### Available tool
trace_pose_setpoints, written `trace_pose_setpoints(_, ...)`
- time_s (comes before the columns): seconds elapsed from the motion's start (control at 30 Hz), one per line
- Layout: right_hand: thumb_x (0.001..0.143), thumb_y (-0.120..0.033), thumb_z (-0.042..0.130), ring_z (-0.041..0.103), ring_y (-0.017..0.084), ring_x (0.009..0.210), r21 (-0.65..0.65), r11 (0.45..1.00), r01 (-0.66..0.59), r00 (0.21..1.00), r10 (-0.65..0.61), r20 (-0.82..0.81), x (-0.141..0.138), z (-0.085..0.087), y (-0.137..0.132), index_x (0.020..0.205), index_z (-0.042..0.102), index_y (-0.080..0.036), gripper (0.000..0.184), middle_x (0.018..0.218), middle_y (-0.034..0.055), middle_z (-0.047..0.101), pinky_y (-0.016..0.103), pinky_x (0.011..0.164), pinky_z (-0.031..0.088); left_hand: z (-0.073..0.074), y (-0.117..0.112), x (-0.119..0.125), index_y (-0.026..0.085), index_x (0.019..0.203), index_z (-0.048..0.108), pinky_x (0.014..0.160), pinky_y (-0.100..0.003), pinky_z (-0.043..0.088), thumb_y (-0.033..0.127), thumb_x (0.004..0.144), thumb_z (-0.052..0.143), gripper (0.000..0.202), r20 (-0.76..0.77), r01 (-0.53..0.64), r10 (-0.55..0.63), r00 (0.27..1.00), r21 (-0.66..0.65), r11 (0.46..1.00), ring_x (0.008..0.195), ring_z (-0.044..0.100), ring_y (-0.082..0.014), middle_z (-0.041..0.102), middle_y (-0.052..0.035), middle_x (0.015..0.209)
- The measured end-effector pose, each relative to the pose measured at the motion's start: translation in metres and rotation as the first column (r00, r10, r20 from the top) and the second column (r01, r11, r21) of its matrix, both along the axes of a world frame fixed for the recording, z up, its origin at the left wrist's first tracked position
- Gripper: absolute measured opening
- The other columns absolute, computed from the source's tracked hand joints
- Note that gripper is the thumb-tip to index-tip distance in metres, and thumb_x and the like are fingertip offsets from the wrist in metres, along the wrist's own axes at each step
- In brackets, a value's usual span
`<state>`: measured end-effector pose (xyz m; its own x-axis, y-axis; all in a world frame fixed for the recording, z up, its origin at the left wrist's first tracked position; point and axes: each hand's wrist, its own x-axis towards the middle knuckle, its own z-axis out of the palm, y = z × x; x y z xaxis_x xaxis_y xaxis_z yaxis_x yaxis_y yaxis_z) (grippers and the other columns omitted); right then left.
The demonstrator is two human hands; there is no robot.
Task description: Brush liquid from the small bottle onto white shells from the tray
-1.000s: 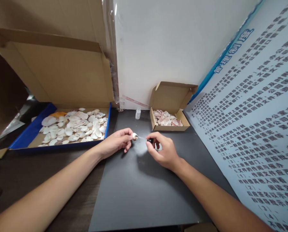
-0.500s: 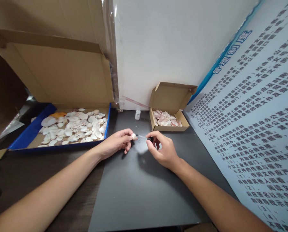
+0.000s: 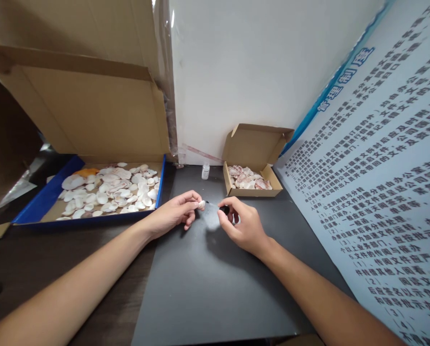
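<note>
My left hand [image 3: 177,214] pinches a small white shell [image 3: 201,204] between thumb and fingertips, just above a black mat [image 3: 215,283]. My right hand [image 3: 241,226] is closed on a thin brush with a black cap [image 3: 225,209], and its clear tip points left and touches the shell. The two hands are a few centimetres apart at the middle of the mat.
A large blue-edged cardboard box [image 3: 49,197] with several white shells lies at the left, its lid standing up. A small cardboard box [image 3: 252,192] of pink-marked shells sits behind my right hand, beside a little white bottle [image 3: 205,171]. A printed poster [image 3: 373,182] leans at the right.
Both hands stay in place. The brush tip has made small strokes against the shell, and the shell has turned slightly in my left fingers.
</note>
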<state>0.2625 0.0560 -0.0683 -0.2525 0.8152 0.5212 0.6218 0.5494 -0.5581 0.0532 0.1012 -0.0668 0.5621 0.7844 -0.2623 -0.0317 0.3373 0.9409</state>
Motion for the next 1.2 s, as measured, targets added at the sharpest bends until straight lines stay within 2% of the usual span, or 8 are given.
trace_pose_setpoints(0.1, 0.088, -0.025, 0.054, 0.054, 0.010, 0.055, 0.015, 0.997, -0.074, 0.997, 0.074, 0.002, -0.0006, 0.0009, -0.0010, 0.096, 0.062, -0.019, 0.013, 0.068, -0.0011, 0.061, 0.022, 0.056, 0.043, -0.0004, -0.0001, 0.0003, 0.019, 0.093, 0.048, 0.046, -0.017, 0.041, 0.037, 0.084, 0.059, 0.023, 0.011, -0.010, 0.010, 1.000, 0.001, 1.000, 0.051, 0.045, -0.0025, 0.053, 0.0027, 0.083)
trace_pose_setpoints(0.23, 0.087, -0.026, 0.055, 0.052, 0.010, 0.052, -0.007, 0.999, 0.035, 0.999, -0.035, 0.028, -0.0005, 0.0010, -0.0001, 0.093, 0.061, -0.019, 0.011, 0.061, -0.0032, 0.056, 0.022, 0.054, 0.041, -0.0005, -0.0003, 0.0002, 0.019, 0.090, 0.048, 0.046, -0.016, 0.040, 0.038, 0.083, 0.061, 0.025, 0.000, -0.009, 0.009, 1.000, 0.005, 1.000, 0.051, 0.045, -0.0024, 0.051, 0.0039, 0.079)
trace_pose_setpoints(0.37, 0.089, -0.026, 0.053, 0.056, 0.011, 0.056, 0.000, 0.998, -0.061, 0.997, 0.061, 0.045, -0.0007, 0.0006, 0.0001, 0.098, 0.061, -0.020, 0.014, 0.069, -0.0009, 0.061, 0.022, 0.058, 0.043, -0.0013, 0.0001, -0.0003, 0.019, 0.090, 0.048, 0.046, -0.017, 0.041, 0.037, 0.083, 0.060, 0.022, 0.005, -0.006, 0.006, 1.000, 0.006, 1.000, 0.052, 0.046, -0.0024, 0.052, 0.0036, 0.082)
trace_pose_setpoints(0.5, 0.087, -0.024, 0.055, 0.053, 0.011, 0.052, 0.020, 0.999, 0.045, 0.993, -0.047, 0.106, -0.0016, 0.0014, -0.0011, 0.093, 0.061, -0.019, 0.010, 0.060, -0.0031, 0.055, 0.023, 0.055, 0.040, -0.0013, 0.0005, -0.0004, 0.019, 0.089, 0.049, 0.047, -0.017, 0.040, 0.039, 0.083, 0.061, 0.023, -0.014, 0.003, -0.003, 1.000, 0.015, 1.000, 0.052, 0.044, -0.0024, 0.049, 0.0051, 0.078)
trace_pose_setpoints(0.63, 0.088, -0.025, 0.054, 0.053, 0.010, 0.053, 0.051, 0.998, -0.037, 0.997, 0.034, 0.071, -0.0015, 0.0025, -0.0019, 0.093, 0.060, -0.018, 0.011, 0.063, -0.0022, 0.057, 0.022, 0.055, 0.041, -0.0003, 0.0001, 0.0002, 0.019, 0.089, 0.050, 0.047, -0.017, 0.040, 0.039, 0.083, 0.061, 0.023, -0.021, 0.002, -0.002, 1.000, 0.024, 1.000, 0.052, 0.044, -0.0024, 0.048, 0.0054, 0.077)
trace_pose_setpoints(0.77, 0.085, -0.023, 0.055, 0.050, 0.010, 0.050, 0.055, 0.997, 0.057, 0.997, -0.060, 0.055, -0.0007, 0.0030, -0.0012, 0.090, 0.060, -0.019, 0.008, 0.057, -0.0042, 0.052, 0.022, 0.053, 0.040, 0.0000, -0.0003, 0.0005, 0.019, 0.089, 0.050, 0.047, -0.017, 0.040, 0.040, 0.082, 0.061, 0.024, -0.028, 0.001, 0.000, 1.000, 0.021, 1.000, 0.051, 0.043, -0.0026, 0.046, 0.0058, 0.074)
trace_pose_setpoints(0.9, 0.085, -0.024, 0.055, 0.052, 0.010, 0.052, 0.036, 0.999, -0.031, 0.997, 0.028, 0.065, -0.0009, 0.0028, -0.0007, 0.090, 0.060, -0.019, 0.009, 0.061, -0.0031, 0.055, 0.021, 0.055, 0.040, -0.0005, -0.0006, 0.0003, 0.019, 0.088, 0.049, 0.046, -0.017, 0.039, 0.037, 0.083, 0.060, 0.022, -0.018, -0.002, 0.003, 1.000, 0.017, 1.000, 0.051, 0.044, -0.0027, 0.047, 0.0056, 0.075)
trace_pose_setpoints(1.2, 0.086, -0.022, 0.055, 0.056, 0.010, 0.055, 0.045, 0.997, -0.060, 0.991, 0.054, 0.121, -0.0022, 0.0021, -0.0040, 0.091, 0.061, -0.019, 0.008, 0.066, -0.0024, 0.060, 0.022, 0.058, 0.039, -0.0023, -0.0004, 0.0012, 0.019, 0.086, 0.046, 0.043, -0.015, 0.039, 0.035, 0.084, 0.057, 0.019, -0.003, -0.023, 0.023, 1.000, -0.012, 1.000, 0.048, 0.047, -0.0031, 0.048, 0.0058, 0.071)
